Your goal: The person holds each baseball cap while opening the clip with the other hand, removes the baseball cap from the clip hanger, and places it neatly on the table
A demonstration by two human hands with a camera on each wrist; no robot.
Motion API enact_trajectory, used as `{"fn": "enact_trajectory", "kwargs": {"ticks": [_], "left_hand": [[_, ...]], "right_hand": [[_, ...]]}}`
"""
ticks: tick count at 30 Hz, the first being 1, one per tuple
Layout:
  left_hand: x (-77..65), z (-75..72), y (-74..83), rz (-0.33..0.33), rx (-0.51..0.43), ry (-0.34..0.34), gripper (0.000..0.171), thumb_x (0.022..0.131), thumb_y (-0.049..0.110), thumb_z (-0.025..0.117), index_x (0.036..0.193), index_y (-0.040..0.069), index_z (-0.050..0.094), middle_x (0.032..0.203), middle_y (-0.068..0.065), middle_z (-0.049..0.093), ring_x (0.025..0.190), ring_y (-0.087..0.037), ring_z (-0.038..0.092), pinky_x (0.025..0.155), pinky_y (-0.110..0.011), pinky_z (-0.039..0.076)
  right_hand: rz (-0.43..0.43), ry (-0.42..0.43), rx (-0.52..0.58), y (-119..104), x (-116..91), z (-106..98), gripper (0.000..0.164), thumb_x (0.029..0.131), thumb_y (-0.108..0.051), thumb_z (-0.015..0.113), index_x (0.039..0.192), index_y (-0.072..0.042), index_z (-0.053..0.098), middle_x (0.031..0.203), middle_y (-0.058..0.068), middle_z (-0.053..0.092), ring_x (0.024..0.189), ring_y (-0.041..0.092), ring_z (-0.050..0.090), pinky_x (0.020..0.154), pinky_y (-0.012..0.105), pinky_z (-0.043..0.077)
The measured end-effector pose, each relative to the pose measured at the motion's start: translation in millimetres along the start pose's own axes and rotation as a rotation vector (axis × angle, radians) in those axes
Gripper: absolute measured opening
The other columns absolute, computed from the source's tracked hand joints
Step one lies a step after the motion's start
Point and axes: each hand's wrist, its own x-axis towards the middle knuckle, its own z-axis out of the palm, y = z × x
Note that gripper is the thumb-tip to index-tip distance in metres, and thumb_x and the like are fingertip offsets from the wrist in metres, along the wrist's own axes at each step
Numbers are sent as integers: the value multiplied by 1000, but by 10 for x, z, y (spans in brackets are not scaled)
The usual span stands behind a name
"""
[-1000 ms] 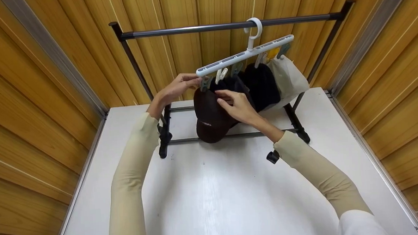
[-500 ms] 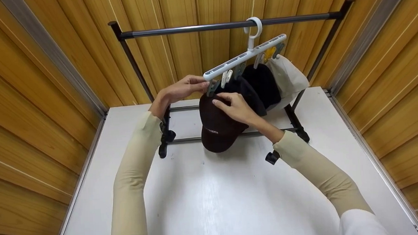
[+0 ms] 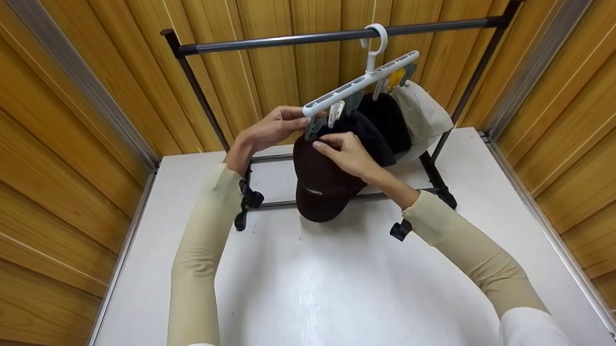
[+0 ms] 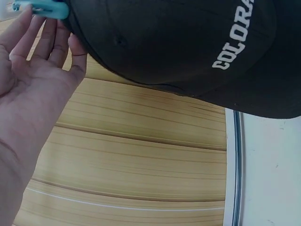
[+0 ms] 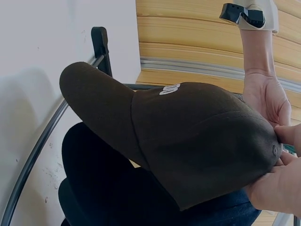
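A dark brown baseball cap [image 3: 316, 172] with white lettering hangs brim down at the near end of a white clip hanger [image 3: 353, 87]. My left hand [image 3: 271, 130] pinches the grey-green clothespin [image 3: 315, 127] at that end; the left wrist view shows the clothespin [image 4: 49, 8] against the cap's edge [image 4: 155, 42]. With the thumb on the outside and fingers behind, my right hand [image 3: 353, 155] pinches the crown of the cap [image 5: 202, 136] just below the clothespin. How deep the clothespin sits on the fabric is hidden.
Behind the cap hang a navy cap [image 3: 371, 136], a black hat [image 3: 389, 122] and a cream hat [image 3: 422, 111] on the same hanger. White and yellow clothespins [image 3: 396, 77] show along it. A dark metal rack [image 3: 281, 41] carries the hanger, above a white tabletop [image 3: 312, 277] between wooden walls.
The hanger's near end has swung right and toward me, with the brown cap and my left hand following. Over the last half second little has moved. Both hands keep their pinch.
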Motion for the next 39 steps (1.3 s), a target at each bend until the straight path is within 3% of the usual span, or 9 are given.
{"fn": "enact_trajectory", "kwargs": {"ticks": [3, 15, 20, 26, 31, 34, 39], "left_hand": [[1, 16, 5, -1, -1, 24, 33, 105, 0, 48, 117, 13, 76, 114, -2, 66, 101, -16, 53, 92, -25, 47], [-48, 49, -19, 5, 72, 59, 29, 106, 1, 48, 127, 0, 68, 113, -1, 65, 105, -16, 53, 99, -29, 45], [-37, 38, -44, 30, 69, 73, 27, 105, 0, 49, 122, 3, 71, 109, -2, 66, 101, -16, 55, 96, -29, 48], [-61, 34, -57, 34, 43, 123, 29, 104, -1, 51, 123, 4, 72, 110, 0, 67, 101, -14, 57, 97, -24, 50], [-69, 55, -74, 35, 16, 143, 31, 103, -2, 51, 131, -7, 65, 112, 0, 69, 105, -13, 59, 101, -25, 49], [-66, 56, -84, 37, 5, 144, 35, 103, -3, 50, 136, -14, 56, 113, 1, 70, 107, -12, 60, 101, -25, 49], [-75, 33, -83, 11, -14, 140, 33, 105, 0, 50, 135, -6, 62, 118, -1, 70, 112, -12, 62, 104, -27, 49]], "right_hand": [[11, 5, 7, 2, 12, 7, 30, 103, -25, 63, 120, -3, 75, 115, 12, 75, 96, 12, 61, 86, 23, 47], [15, 13, -2, -18, 19, 59, 24, 101, -19, 64, 113, -2, 77, 99, 3, 73, 82, 9, 56, 75, 20, 45], [31, 4, -4, -29, 21, 78, 25, 101, -19, 65, 117, -2, 76, 99, 2, 74, 80, 7, 57, 73, 19, 45], [28, -8, 26, -25, 28, 112, 22, 101, -17, 65, 110, 0, 77, 86, -1, 69, 72, 7, 55, 66, 19, 43], [33, -21, 23, 1, 14, 152, 24, 100, -16, 65, 116, -2, 77, 100, 5, 77, 77, 5, 59, 72, 18, 47], [14, -36, -1, 38, -3, 183, 22, 100, -16, 65, 113, -2, 78, 99, 9, 78, 76, 6, 60, 71, 19, 48], [33, -46, -4, 109, -35, 211, 21, 99, -17, 67, 108, -2, 78, 89, 0, 75, 72, 4, 58, 68, 19, 46]]}}
